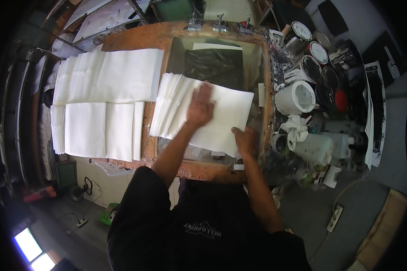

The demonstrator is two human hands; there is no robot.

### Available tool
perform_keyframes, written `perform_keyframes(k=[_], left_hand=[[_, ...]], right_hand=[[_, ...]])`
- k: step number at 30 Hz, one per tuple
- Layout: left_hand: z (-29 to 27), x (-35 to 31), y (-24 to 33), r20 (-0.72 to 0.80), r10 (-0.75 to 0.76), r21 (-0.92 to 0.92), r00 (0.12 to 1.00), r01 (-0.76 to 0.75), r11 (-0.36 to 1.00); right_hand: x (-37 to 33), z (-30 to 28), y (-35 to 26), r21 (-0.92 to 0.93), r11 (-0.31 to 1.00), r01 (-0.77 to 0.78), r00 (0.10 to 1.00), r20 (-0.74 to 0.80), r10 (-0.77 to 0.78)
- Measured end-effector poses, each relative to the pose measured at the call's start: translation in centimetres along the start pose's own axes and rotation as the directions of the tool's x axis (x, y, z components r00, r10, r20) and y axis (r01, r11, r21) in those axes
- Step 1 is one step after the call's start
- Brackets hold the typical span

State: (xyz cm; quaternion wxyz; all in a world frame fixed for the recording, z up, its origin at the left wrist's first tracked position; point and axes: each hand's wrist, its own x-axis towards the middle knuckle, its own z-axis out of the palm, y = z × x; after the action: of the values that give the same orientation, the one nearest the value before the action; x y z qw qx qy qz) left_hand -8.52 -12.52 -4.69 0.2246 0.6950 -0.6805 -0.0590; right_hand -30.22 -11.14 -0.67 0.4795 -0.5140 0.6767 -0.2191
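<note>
A fanned stack of white sheets [226, 106] lies askew over the framed glass surface of the workbench. My left hand [201, 106] rests flat on top of it, fingers stretched out and slightly blurred. At the stack's near right corner, my right hand [245, 139] grips the edge, its thumb on top and the other fingers hidden from view. To the left, a larger fanned pile of white sheets [126, 74] lies at the back, and another white pile [86, 128] lies in front of it. Behind the stack, a dark sheet [215, 67] shows on the glass.
Metal hinge clamps [220, 25] line the bench's far edge. On the right crowd several paint cans [311, 67], a white bucket [295, 98] and a translucent jug [314, 148]. Shelving [29, 122] stands at the left. A power strip [334, 217] lies on the floor at right.
</note>
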Motion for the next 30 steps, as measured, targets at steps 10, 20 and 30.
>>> perform_keyframes(k=[10,20,30], left_hand=[[-3.4,-1.6,-5.5,0.085,0.032,0.004,0.996,-0.032,0.999],[-10.1,-7.3,-9.6,0.173,-0.664,-0.129,0.727,0.685,0.717],[-10.8,-6.0,-6.8,0.184,-0.696,-0.024,0.694,0.711,0.703]], right_hand=[[1.9,1.8,2.5,0.006,1.000,0.030,0.999,-0.011,-0.030],[4.6,-0.3,5.3,-0.197,0.966,0.165,0.986,0.054,-0.157],[4.8,-0.5,1.1,-0.230,0.957,0.178,0.983,0.082,-0.164]])
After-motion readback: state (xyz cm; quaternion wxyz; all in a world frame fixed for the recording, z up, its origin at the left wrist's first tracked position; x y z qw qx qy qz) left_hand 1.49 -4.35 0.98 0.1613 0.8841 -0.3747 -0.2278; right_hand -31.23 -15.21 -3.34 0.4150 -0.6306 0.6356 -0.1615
